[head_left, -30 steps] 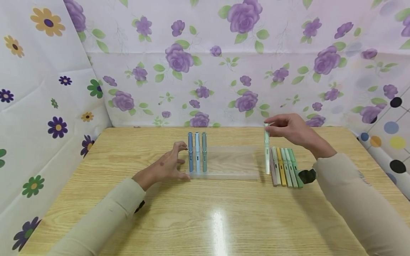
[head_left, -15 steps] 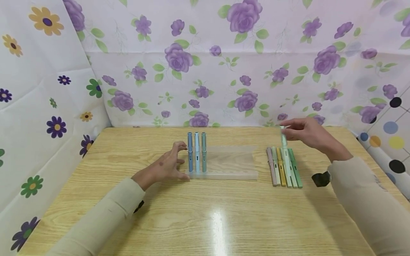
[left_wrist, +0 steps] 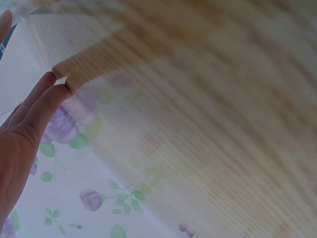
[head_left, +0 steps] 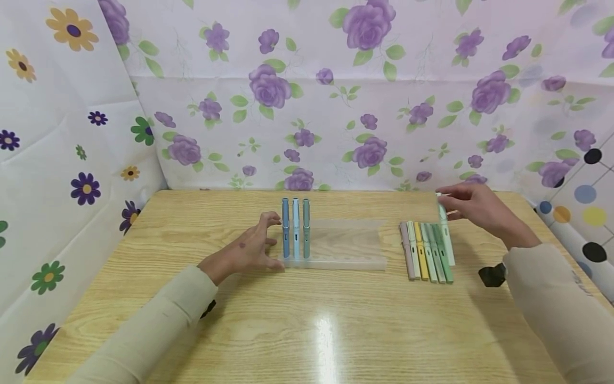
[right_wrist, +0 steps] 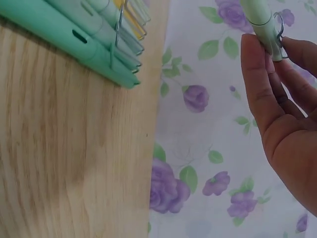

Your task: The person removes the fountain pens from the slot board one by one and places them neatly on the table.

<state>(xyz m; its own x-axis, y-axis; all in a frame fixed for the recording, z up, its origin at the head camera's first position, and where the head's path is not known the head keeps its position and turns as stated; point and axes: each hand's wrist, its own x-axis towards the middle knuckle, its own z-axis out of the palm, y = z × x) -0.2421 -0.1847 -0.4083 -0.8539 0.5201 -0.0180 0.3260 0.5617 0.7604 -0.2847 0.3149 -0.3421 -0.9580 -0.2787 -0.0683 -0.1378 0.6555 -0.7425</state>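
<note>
In the head view my right hand [head_left: 484, 213] pinches a pale green fountain pen [head_left: 445, 237] by its top end. The pen hangs slightly tilted, just right of a row of pens [head_left: 423, 256] lying side by side in mauve, yellow and greens. The right wrist view shows fingers and thumb on the cap of the pale green pen [right_wrist: 261, 22], near its wire clip. My left hand [head_left: 247, 250] is spread at the left end of a clear stand [head_left: 345, 264], thumb by its front edge. Dark blue, light blue and grey-green pens [head_left: 296, 229] sit at the stand's left end.
A wood-grain table [head_left: 268, 330] carries everything. Purple-flowered cloth [head_left: 321, 128] hangs behind its back edge. Another patterned cloth [head_left: 62, 224] borders the left side, and a dotted one [head_left: 582, 213] the right.
My right hand has carried the pale green pen rightward, from the left side of the lying row, across it, to beyond its right end. My left hand stays where it was.
</note>
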